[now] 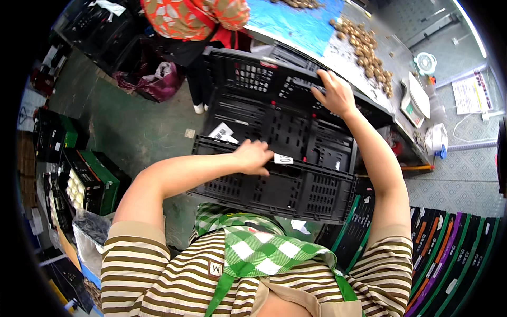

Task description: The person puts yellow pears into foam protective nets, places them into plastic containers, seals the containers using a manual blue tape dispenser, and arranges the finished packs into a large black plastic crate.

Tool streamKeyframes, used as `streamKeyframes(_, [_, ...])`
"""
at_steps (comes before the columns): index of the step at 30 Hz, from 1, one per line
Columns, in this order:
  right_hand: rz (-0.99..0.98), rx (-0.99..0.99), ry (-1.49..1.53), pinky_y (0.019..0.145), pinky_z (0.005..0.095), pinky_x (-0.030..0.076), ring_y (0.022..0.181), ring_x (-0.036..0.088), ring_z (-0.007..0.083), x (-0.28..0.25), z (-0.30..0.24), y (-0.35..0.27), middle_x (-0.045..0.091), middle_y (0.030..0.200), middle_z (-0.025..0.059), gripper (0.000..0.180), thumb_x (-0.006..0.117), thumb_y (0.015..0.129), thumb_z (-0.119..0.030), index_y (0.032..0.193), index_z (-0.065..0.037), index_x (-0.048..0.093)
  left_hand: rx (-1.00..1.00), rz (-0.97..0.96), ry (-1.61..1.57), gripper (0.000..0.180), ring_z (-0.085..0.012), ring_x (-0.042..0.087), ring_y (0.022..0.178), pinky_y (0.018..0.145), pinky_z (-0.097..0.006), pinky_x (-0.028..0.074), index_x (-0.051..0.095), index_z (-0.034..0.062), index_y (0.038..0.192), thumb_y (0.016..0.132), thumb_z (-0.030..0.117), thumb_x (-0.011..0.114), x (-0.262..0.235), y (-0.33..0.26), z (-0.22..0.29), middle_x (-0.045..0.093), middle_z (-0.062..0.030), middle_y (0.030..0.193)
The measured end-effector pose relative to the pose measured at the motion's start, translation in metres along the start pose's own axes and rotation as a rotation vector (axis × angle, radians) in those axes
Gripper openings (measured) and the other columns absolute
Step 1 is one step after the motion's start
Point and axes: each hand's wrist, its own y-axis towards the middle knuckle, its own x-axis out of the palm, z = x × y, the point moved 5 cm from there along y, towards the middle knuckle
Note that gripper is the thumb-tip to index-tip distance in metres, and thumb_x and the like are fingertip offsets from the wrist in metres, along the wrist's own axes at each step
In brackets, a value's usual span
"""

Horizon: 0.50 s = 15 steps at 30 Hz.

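Note:
In front of my body is a black plastic folding crate [285,124] with slotted walls. Its far wall stands up and leans away, while the near wall [282,187] slopes toward me. My right hand [336,95] has its fingers over the top edge of the far wall, with the thumb on the inner side. Over the near wall's upper edge is my left hand [254,157], palm down and fingers apart, beside a small white label [283,159]. White paper labels [223,132] lie at the crate's left inside.
Behind the crate, a table with a blue sheet [296,24] bears many small brown roundish items [364,50] and a scale [414,100]. A person in an orange patterned top [190,18] stands there. Folded crates [449,259] are stacked right; filled crates [79,187] stand left.

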Motion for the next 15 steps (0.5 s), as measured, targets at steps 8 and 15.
streamKeyframes(8, [-0.020,-0.038,0.002,0.064,0.0367,0.047,0.075,0.058,0.0278,0.001,0.011,0.000,0.053,0.080,0.0104,0.045,0.066,0.073,-0.036,0.102,-0.007,0.047,-0.089,-0.022,-0.168,0.043,-0.0292,0.059,0.087,0.075,-0.039,0.045,0.058,0.0076,0.104,0.084,0.045,0.054,0.028,0.053,0.019,0.061,-0.0117,0.089])
streamKeyframes(15, [-0.060,-0.032,0.003,0.065,0.0371,0.047,0.078,0.057,0.0290,0.005,0.015,-0.003,0.053,0.085,0.0111,0.051,0.065,0.074,-0.035,0.111,-0.006,0.046,0.348,-0.306,-0.247,0.036,-0.0313,0.062,0.073,0.065,-0.040,0.050,0.064,0.0058,0.092,0.086,0.039,0.052,-0.072,-0.009,0.093,0.064,-0.0131,0.078])
